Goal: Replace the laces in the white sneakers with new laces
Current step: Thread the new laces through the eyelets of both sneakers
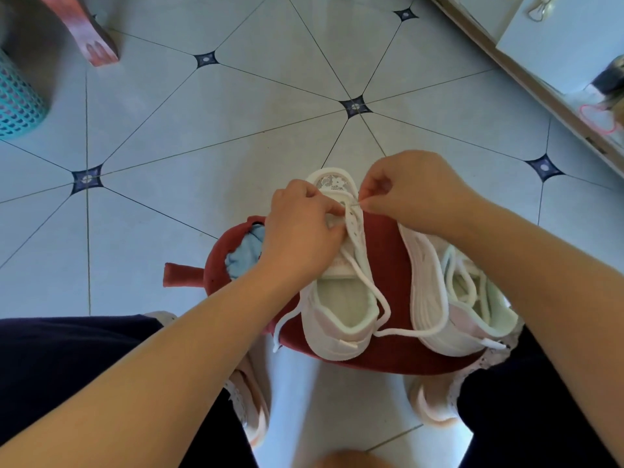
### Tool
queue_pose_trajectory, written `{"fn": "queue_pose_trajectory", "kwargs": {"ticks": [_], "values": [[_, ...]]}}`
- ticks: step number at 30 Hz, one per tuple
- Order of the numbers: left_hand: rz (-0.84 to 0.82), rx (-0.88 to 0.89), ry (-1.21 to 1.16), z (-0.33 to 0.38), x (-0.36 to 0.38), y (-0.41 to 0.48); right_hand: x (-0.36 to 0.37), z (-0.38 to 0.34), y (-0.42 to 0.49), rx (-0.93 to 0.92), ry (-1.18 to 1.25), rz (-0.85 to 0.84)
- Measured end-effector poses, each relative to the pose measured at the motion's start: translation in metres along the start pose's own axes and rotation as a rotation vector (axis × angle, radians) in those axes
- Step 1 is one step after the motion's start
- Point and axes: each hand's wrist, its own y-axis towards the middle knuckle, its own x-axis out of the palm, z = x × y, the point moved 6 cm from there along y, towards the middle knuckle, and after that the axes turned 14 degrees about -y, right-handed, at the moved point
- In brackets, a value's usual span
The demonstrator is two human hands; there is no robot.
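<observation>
Two white sneakers stand on a red stool (385, 251). The left sneaker (341, 298) points away from me, and a white lace (374, 292) runs through its eyelets, its loose ends trailing over the heel. My left hand (300, 231) grips the sneaker's upper near the tongue. My right hand (412, 190) pinches the lace at an eyelet near the toe. The right sneaker (435, 282) lies partly under my right forearm, with a loose white lace (462, 278) piled inside it.
A blue cloth (246, 251) shows at the stool's left edge. A teal basket (17, 96) and a red stool leg (91, 32) stand at the far left. A mirror or cabinet edge (526, 72) runs along the upper right. My pink slippers rest on the tiled floor (202, 136).
</observation>
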Motion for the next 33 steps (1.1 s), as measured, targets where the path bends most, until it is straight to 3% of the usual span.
{"fn": "queue_pose_trajectory", "kwargs": {"ticks": [4, 11, 17, 20, 25, 33], "values": [[0.021, -0.03, -0.009, 0.0, 0.001, 0.003, 0.006, -0.005, 0.001, -0.003, -0.122, 0.002], [0.043, -0.046, -0.031, 0.0, 0.002, 0.005, 0.016, -0.009, 0.008, -0.045, -0.125, 0.006], [0.059, -0.047, -0.006, 0.001, 0.001, 0.009, 0.022, 0.001, 0.009, 0.082, 0.215, 0.036], [0.095, -0.025, -0.016, 0.002, 0.001, 0.009, 0.02, 0.0, 0.008, 0.047, 0.199, 0.01], [0.086, -0.055, -0.063, 0.001, -0.001, 0.008, 0.026, -0.009, -0.004, -0.033, 0.327, -0.211], [0.166, -0.006, -0.109, 0.003, -0.036, 0.007, 0.023, -0.005, -0.008, 0.04, 0.247, -0.081]]}}
